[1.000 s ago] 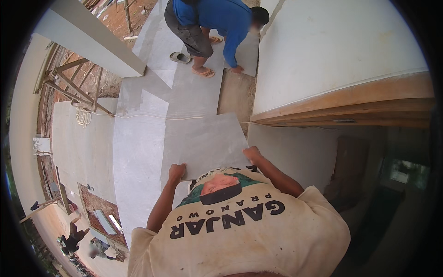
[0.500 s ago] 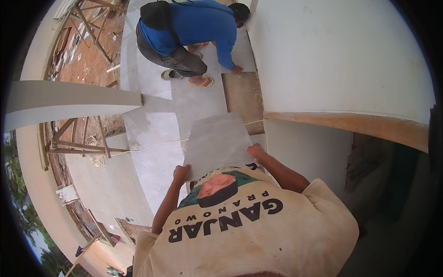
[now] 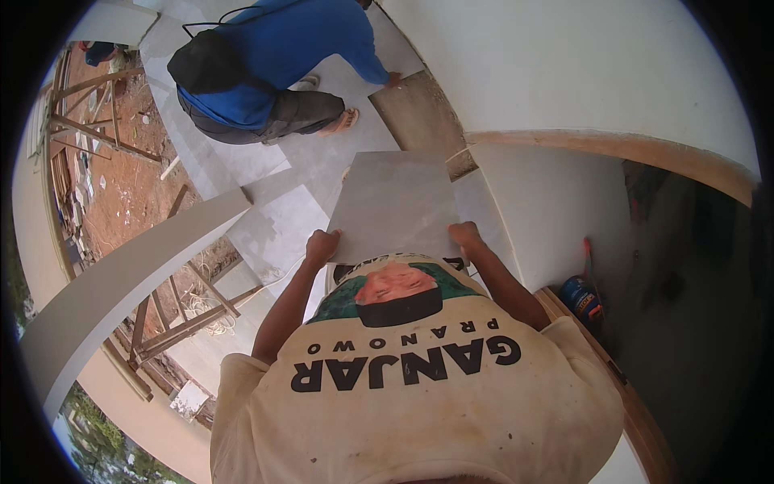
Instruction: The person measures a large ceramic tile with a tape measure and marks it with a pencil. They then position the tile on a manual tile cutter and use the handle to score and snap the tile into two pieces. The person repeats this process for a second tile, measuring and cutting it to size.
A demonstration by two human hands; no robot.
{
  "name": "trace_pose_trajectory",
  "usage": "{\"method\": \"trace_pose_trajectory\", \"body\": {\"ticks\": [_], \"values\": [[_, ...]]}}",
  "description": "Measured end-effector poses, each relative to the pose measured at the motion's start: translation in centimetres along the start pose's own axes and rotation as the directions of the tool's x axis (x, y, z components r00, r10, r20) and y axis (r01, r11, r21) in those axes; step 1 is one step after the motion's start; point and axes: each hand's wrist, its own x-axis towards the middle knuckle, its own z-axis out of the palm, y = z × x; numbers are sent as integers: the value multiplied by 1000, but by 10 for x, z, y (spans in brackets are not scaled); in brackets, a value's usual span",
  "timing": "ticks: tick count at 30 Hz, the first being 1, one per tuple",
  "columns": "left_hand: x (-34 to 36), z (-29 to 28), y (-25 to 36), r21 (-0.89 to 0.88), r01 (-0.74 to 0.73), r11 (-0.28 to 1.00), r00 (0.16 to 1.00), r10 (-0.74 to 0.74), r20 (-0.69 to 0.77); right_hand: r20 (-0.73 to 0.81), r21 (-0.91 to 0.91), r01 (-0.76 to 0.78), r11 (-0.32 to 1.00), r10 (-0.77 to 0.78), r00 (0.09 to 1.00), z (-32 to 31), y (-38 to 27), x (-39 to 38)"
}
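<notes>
A large grey floor tile (image 3: 395,198) is held in front of my body, spanning both hands. My left hand (image 3: 324,244) is closed on its left edge near the corner, and my right hand (image 3: 465,234) grips the right edge. Past the tile's far edge lies a bare brown strip of floor (image 3: 415,113) beside the wall. A person in a blue top (image 3: 302,40) bends over there, one hand (image 3: 393,79) at the edge of a laid tile (image 3: 395,48) bordering that strip.
A white wall (image 3: 564,64) rises on the right, with a doorway and a dark blue bucket (image 3: 579,297) inside it. A pillar (image 3: 153,270) stands to the left. Wooden trestles (image 3: 185,315), tangled cord (image 3: 211,310) and red soil (image 3: 129,194) lie beyond it.
My view has turned to the right, bringing the bucket into sight. The tile stays in both hands, now squarer to my body. The other person remains bent over the laid tile.
</notes>
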Motion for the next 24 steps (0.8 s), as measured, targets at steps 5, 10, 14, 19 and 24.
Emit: {"method": "trace_pose_trajectory", "body": {"ticks": [5,10,14,19,24], "values": [[23,-57,15,157,-112,981,993,107,42,-14,221,-73,972,78,997,35,-4,-50],[38,-89,33,294,-183,938,982,162,93,-67,364,-134,922,169,983,73,19,-74],[62,-92,40,425,-251,870,968,228,105,1,429,-219,876,242,970,87,31,-85],[67,-92,73,568,-272,777,962,236,137,-49,538,-237,809,310,949,120,70,-79],[73,-85,80,673,-262,691,963,231,137,92,482,-311,819,306,948,119,74,-79]]}}
